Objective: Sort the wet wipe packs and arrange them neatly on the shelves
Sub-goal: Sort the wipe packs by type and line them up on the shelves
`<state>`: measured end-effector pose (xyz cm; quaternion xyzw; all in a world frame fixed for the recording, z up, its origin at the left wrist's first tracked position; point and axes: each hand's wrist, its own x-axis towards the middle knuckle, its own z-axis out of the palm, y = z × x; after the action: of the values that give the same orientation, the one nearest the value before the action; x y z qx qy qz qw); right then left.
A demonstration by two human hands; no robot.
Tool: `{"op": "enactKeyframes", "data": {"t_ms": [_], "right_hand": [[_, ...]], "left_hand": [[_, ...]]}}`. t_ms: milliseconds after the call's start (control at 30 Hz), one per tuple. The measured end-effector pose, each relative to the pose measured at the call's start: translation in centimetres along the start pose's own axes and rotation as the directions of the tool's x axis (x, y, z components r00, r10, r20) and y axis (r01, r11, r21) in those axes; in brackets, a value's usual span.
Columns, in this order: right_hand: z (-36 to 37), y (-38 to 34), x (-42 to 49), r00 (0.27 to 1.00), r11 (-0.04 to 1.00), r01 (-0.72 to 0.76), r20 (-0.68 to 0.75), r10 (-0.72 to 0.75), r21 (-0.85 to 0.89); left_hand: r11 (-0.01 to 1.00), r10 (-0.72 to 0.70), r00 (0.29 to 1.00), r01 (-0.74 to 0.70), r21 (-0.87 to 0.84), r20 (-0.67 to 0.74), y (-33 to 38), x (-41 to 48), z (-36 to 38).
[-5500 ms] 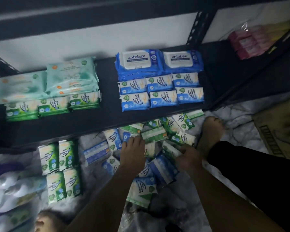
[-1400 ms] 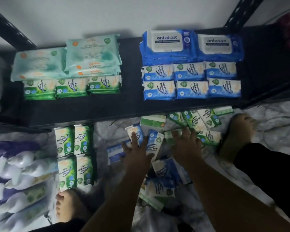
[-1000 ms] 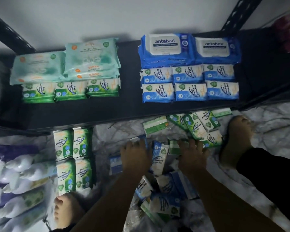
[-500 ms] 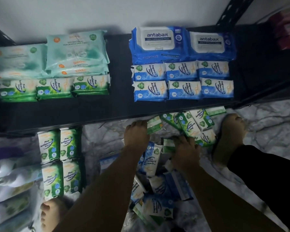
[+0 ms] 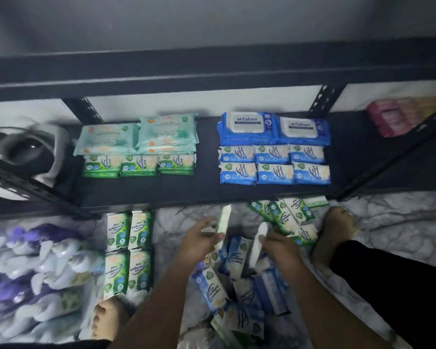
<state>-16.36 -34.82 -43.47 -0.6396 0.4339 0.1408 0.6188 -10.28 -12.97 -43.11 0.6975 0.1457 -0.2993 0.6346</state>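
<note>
My left hand (image 5: 199, 241) grips a green wipe pack (image 5: 224, 221) held on edge above the floor pile. My right hand (image 5: 278, 248) grips a white-edged wipe pack (image 5: 258, 244), also on edge; its colour is unclear. Below them lies a loose pile of blue packs (image 5: 239, 280) on the marble floor. More green packs (image 5: 285, 214) lie loose under the shelf's front edge. On the black shelf (image 5: 149, 192) stand a row of green packs (image 5: 139, 166) with mint packs (image 5: 136, 137) behind, and blue packs (image 5: 275, 165) in two rows before two large Antabax packs (image 5: 272, 127).
Several green packs (image 5: 129, 250) lie in a square on the floor at left. Purple and white bagged packs (image 5: 33, 273) fill the lower left. My feet (image 5: 337, 227) rest beside the pile. A white appliance (image 5: 33, 152) sits at the shelf's left; pink packs (image 5: 398, 117) at far right.
Both hands have lifted from the pile, each now gripping a pack held on edge. The view has tilted up, showing the upper shelf beam and the appliance at left.
</note>
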Motion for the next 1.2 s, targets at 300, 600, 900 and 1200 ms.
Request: {"op": "enactKeyframes", "data": {"t_ms": [300, 600, 900, 1200], "right_hand": [[0.8, -4.7, -9.2, 0.959, 0.823, -0.193, 0.280, 0.042, 0.535], [2.0, -5.8, -12.6, 0.936, 0.891, -0.087, 0.343, -0.080, 0.446], [2.2, -5.9, -12.0, 0.941, 0.866, 0.317, 0.244, -0.235, -0.387], [6.6, -4.8, -9.3, 0.939, 0.938, 0.336, -0.043, -0.340, -0.085]], "left_hand": [[0.840, 0.024, 0.980, 0.088, -0.536, 0.198, 2.7, -7.1, -2.0], [0.948, 0.117, 0.991, -0.091, -0.304, 0.068, 3.7, -8.8, -2.9], [0.986, 0.148, 0.984, -0.155, -0.066, -0.101, 3.0, -9.7, -5.5], [0.968, 0.250, 0.958, -0.245, 0.050, -0.140, 1.2, -7.5, -9.8]]}}
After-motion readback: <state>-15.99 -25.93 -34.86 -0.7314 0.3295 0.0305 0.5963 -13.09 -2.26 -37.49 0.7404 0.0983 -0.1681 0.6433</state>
